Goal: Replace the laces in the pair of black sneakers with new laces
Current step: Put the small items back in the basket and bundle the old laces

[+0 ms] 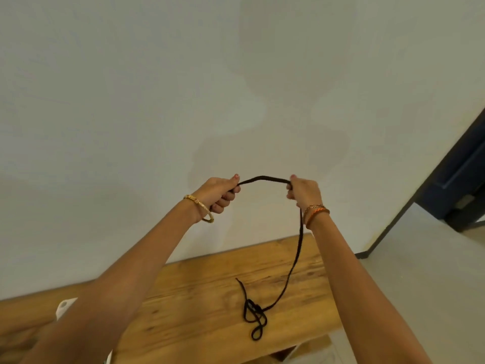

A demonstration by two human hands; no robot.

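Left hand (219,191) and right hand (304,191) each grip the black lace (263,178), raised to untangle its knotted tail on the tabletop (199,279).

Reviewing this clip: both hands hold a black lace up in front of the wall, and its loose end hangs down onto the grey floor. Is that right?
Not quite. The head view shows the left hand and right hand gripping the black lace in front of the wall, but its loose end trails down from the right hand and lies bunched on the wooden table, not on the grey floor.
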